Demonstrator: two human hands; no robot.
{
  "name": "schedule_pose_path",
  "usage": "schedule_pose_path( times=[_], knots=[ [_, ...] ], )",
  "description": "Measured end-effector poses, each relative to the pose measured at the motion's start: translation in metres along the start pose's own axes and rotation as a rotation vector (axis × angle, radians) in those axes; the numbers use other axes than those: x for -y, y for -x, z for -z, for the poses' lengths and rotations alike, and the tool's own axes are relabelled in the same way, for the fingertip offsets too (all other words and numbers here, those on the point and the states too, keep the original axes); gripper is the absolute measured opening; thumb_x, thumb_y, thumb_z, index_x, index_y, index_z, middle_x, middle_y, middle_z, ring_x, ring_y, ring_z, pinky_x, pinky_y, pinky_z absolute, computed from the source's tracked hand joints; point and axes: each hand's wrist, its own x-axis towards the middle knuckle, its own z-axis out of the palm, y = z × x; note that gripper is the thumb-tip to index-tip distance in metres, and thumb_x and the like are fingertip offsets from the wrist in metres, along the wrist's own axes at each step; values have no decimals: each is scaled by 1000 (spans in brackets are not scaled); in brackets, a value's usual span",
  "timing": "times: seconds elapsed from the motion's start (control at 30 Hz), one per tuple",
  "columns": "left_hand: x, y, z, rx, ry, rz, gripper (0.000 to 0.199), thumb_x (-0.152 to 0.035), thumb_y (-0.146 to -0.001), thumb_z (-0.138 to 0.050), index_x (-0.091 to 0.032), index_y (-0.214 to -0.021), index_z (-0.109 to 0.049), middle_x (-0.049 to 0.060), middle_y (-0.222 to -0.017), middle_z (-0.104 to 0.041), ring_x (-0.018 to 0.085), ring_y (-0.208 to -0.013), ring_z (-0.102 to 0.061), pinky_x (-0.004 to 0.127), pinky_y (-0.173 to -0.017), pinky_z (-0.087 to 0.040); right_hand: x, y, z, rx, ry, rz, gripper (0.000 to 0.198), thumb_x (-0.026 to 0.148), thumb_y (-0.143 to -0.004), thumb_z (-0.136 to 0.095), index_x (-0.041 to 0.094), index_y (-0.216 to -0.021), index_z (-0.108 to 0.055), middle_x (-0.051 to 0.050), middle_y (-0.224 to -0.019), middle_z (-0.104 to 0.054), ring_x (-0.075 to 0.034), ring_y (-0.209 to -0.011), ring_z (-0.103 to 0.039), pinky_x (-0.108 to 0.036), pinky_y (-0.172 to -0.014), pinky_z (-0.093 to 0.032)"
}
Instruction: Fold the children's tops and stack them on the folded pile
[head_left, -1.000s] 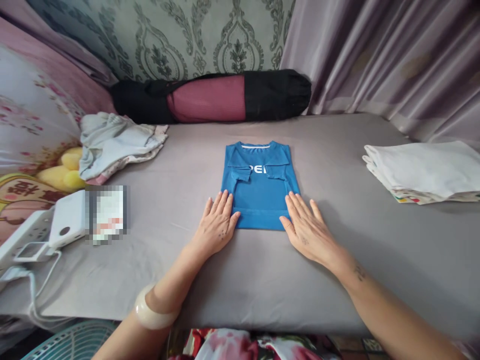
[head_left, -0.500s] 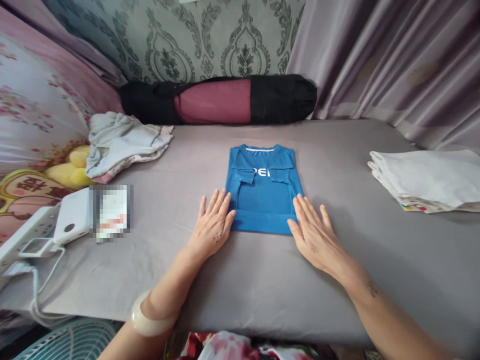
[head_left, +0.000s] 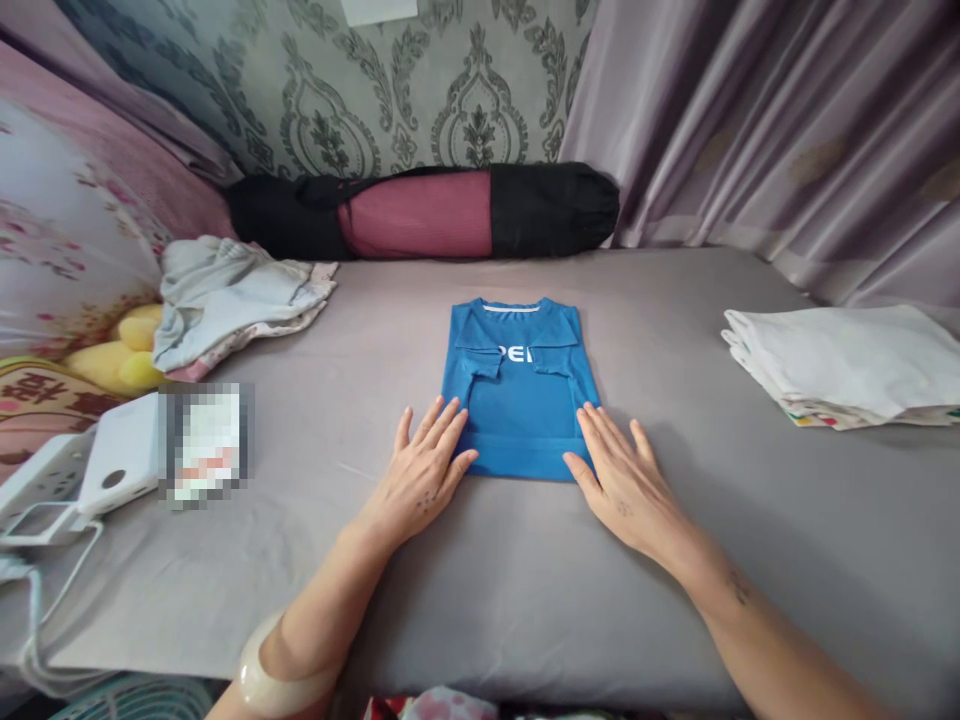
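Observation:
A blue T-shirt (head_left: 517, 405) lies on the grey sheet in front of me, collar away from me. Its sides and sleeves are folded inward over the front, partly covering white lettering, and a band runs across its near hem. My left hand (head_left: 424, 470) rests flat with fingers spread at the shirt's near left corner, thumb and fingertips on the cloth. At the near right corner, my right hand (head_left: 622, 475) lies the same way, open, its fingertips and thumb touching the fabric. Neither hand grips anything.
Folded white cloths (head_left: 847, 360) are stacked at right. Crumpled light clothing (head_left: 232, 295) and a yellow plush (head_left: 120, 350) lie at left, near a white power bank (head_left: 124, 450) and power strip (head_left: 45, 480). A black and maroon rolled bag (head_left: 420, 212) lies along the wall.
The view has shifted slightly, so everything sits a little lower and further left. Both hands stay on the shirt's near corners, and its folds look the same.

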Motion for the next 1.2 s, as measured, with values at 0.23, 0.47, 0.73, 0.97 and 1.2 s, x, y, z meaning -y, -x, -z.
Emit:
schedule_pose_path(
  times=[0.23, 0.47, 0.73, 0.97, 1.2],
  knots=[
    [-3, -2, 5, -89, 151, -198, 33, -44, -94, -53, -22, -115, -66, 10, -124, -64, 24, -114, -56, 40, -93, -44, 6, -5, 15, -132, -196, 282, 30, 31, -99, -47, 22, -124, -62, -7, -132, -61, -21, -127, -51, -49, -115, -29],
    [-7, -3, 6, -94, 190, -277, 20, -32, -98, -50, -21, -100, -67, 4, -107, -70, 19, -101, -59, 34, -85, -43, 12, -3, 16, -93, -322, 387, 19, 21, -95, -55, 23, -109, -67, -5, -105, -67, -20, -102, -61, -42, -98, -46],
    [-13, -7, 7, -119, 158, -259, 19, -23, -100, -41, -18, -98, -59, 5, -99, -69, 17, -91, -60, 31, -80, -46, 13, -3, 17, -55, -309, 298, 22, 20, -93, -58, 21, -114, -64, -7, -108, -65, -22, -103, -59, -39, -90, -51],
    [-11, -11, 3, -120, 101, -256, 18, -29, -100, -42, -19, -96, -57, 4, -96, -68, 18, -87, -60, 32, -77, -46, 0, -5, 14, -105, -245, 242, 31, 10, -92, -48, 23, -117, -63, -6, -112, -65, -22, -107, -60, -39, -92, -52],
    [4, -5, 3, -125, 61, -283, 18, -21, -97, -44, -20, -108, -59, 8, -110, -68, 20, -99, -61, 34, -85, -48, -17, -5, 13, -91, -199, 263, 29, 17, -94, -50, 23, -120, -62, -6, -118, -66, -22, -108, -62, -40, -93, -55]
  ],
)
